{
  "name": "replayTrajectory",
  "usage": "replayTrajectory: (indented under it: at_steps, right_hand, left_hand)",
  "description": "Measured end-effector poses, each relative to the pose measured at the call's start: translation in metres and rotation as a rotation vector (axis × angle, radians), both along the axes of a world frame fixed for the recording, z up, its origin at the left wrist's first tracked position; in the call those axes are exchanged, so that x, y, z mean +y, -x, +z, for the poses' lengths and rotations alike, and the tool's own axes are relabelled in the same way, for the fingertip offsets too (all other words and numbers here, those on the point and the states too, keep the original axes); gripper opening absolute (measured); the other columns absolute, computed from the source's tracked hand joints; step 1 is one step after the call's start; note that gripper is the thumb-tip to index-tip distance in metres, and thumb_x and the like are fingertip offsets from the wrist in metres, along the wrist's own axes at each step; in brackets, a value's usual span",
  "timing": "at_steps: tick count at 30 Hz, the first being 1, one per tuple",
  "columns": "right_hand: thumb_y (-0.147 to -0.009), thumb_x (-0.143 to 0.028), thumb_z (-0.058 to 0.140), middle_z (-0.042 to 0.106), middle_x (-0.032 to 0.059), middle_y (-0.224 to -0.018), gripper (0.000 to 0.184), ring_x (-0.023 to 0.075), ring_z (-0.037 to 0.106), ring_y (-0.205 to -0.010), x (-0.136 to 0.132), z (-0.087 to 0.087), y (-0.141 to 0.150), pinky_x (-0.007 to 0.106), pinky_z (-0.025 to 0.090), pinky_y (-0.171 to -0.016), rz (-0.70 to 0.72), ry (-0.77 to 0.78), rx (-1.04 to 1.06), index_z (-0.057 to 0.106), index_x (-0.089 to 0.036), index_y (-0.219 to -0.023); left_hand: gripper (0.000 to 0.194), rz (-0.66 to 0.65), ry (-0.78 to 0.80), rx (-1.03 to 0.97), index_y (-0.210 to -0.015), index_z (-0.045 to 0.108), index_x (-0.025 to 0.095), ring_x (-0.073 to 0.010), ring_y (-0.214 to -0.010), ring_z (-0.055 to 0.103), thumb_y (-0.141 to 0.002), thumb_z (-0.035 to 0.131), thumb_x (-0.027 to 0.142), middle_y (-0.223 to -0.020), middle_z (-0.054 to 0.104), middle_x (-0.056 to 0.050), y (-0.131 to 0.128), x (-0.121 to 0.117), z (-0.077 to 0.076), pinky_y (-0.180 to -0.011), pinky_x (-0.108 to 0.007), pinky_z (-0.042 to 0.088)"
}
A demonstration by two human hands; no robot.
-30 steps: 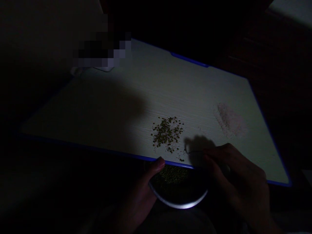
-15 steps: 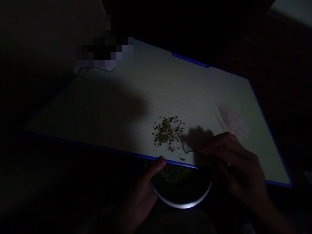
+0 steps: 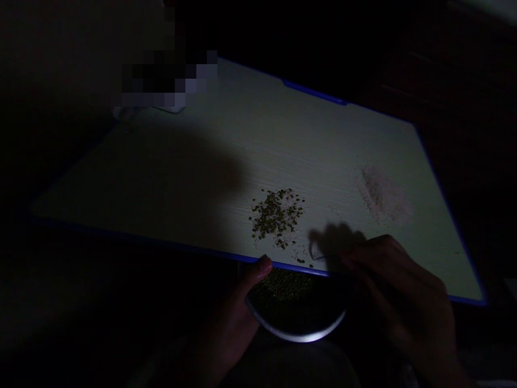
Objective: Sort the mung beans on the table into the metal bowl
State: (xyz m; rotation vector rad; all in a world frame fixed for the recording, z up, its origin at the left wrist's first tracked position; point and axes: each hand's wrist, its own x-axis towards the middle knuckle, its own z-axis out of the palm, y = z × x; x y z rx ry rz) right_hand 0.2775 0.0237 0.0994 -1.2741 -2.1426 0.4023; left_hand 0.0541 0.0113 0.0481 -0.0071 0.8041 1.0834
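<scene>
A small heap of green beans (image 3: pixel 274 213), probably mung beans, lies on the pale blue-edged board (image 3: pixel 299 134), mixed with pinkish grains. Under the near edge, a metal-rimmed bowl (image 3: pixel 307 337) holds more green beans. My left hand (image 3: pixel 238 323) grips the bowl's left side, its thumb lying on the board's edge; the other fingers are hidden. Right of the heap, my right hand (image 3: pixel 404 291) is closed in a pinch on a thin wire-like tool (image 3: pixel 326 257). Its tip is low over the board, close to a few stray beans (image 3: pixel 302 261).
A second heap of pinkish grains (image 3: pixel 385 196) spreads over the board's right part. At the far left corner is a pale item (image 3: pixel 169 109), partly blurred out by pixels. A raised blue handle strip (image 3: pixel 315 92) runs along the far edge. The surroundings are very dark.
My right hand has shifted right and slightly towards me with the tool, away from the bean heap. A stray bean shows near the tool's tip. My left hand stays by the bowl.
</scene>
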Motion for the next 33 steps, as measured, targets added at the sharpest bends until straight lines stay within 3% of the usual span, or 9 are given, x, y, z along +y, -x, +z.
replayTrajectory:
  at_steps: [4,12,17,21,23,25,29,33]
  right_hand:
    - [-0.098,-0.008,0.061,0.075,0.005,-0.094,0.021,0.015,0.066,-0.086,-0.001,0.0,0.009,0.028,0.055,-0.071,-0.021,0.009,-0.015,0.072,-0.017,-0.113]
    - [-0.097,-0.006,0.062,0.074,0.0057,-0.091,0.023,0.0157,0.064,-0.083,0.011,0.001,0.02,0.03,0.055,-0.071,0.058,0.032,0.033,0.073,-0.017,-0.114]
    - [-0.097,-0.004,0.061,0.073,0.0073,-0.093,0.024,0.0154,0.064,-0.084,0.009,0.001,0.02,0.028,0.054,-0.066,0.123,0.099,0.101,0.073,-0.016,-0.113]
    - [-0.096,-0.001,0.059,0.073,0.0076,-0.095,0.029,0.0156,0.064,-0.084,0.003,0.001,0.02,0.029,0.055,-0.066,0.145,0.092,0.122,0.07,-0.017,-0.118]
    - [-0.096,-0.001,0.059,0.073,0.0069,-0.094,0.029,0.0153,0.064,-0.083,0.002,0.001,0.024,0.028,0.055,-0.065,0.148,0.076,0.118,0.07,-0.017,-0.117]
    - [-0.097,-0.004,0.06,0.073,0.0059,-0.09,0.026,0.015,0.065,-0.08,0.001,0.002,0.03,0.027,0.055,-0.063,0.112,0.06,0.098,0.07,-0.017,-0.116]
    - [-0.098,-0.01,0.061,0.075,0.0047,-0.085,0.019,0.0155,0.068,-0.073,0.001,0.004,0.039,0.028,0.056,-0.061,-0.03,0.0,-0.012,0.072,-0.018,-0.111]
    - [-0.099,-0.017,0.06,0.079,0.0054,-0.091,0.018,0.0165,0.074,-0.074,0.01,0.002,0.026,0.028,0.057,-0.062,-0.222,-0.043,-0.113,0.073,-0.019,-0.111]
  left_hand:
    - [0.043,0.002,0.07,0.071,-0.12,0.08,0.03,-0.0424,-0.134,0.065,-0.078,0.087,0.033,-0.113,0.086,-0.009,0.0,0.0,0.001,-0.113,-0.056,0.052]
    - [0.017,0.008,0.132,0.098,-0.097,0.083,0.024,-0.0367,-0.125,0.072,-0.08,0.086,0.027,-0.105,0.087,-0.007,-0.001,-0.003,-0.008,-0.112,-0.049,0.053]
    - [0.02,-0.016,0.089,0.075,-0.098,0.083,0.027,-0.037,-0.128,0.07,-0.079,0.087,0.028,-0.111,0.086,-0.007,0.003,-0.004,-0.007,-0.111,-0.051,0.055]
    - [0.028,-0.037,0.083,0.069,-0.089,0.083,0.03,-0.0358,-0.132,0.068,-0.068,0.091,0.014,-0.108,0.087,-0.003,0.011,-0.01,-0.014,-0.113,-0.049,0.053]
    - [0.02,-0.04,0.097,0.047,-0.093,0.084,0.029,-0.0359,-0.129,0.07,-0.075,0.089,0.023,-0.109,0.087,-0.004,0.011,-0.011,-0.018,-0.113,-0.051,0.053]
    - [0.021,-0.039,0.105,0.01,-0.101,0.084,0.027,-0.0362,-0.127,0.071,-0.08,0.087,0.03,-0.113,0.086,-0.005,0.008,-0.011,-0.021,-0.114,-0.051,0.052]
    - [0.034,0.007,0.105,-0.015,-0.119,0.08,0.03,-0.0333,-0.133,0.068,-0.086,0.083,0.027,-0.128,0.082,-0.003,0.006,-0.008,-0.016,-0.119,-0.048,0.048]
    - [0.036,-0.016,0.097,-0.037,-0.123,0.079,0.033,-0.0318,-0.136,0.066,-0.088,0.081,0.025,-0.121,0.085,-0.001,0.011,-0.01,-0.016,-0.121,-0.047,0.045]
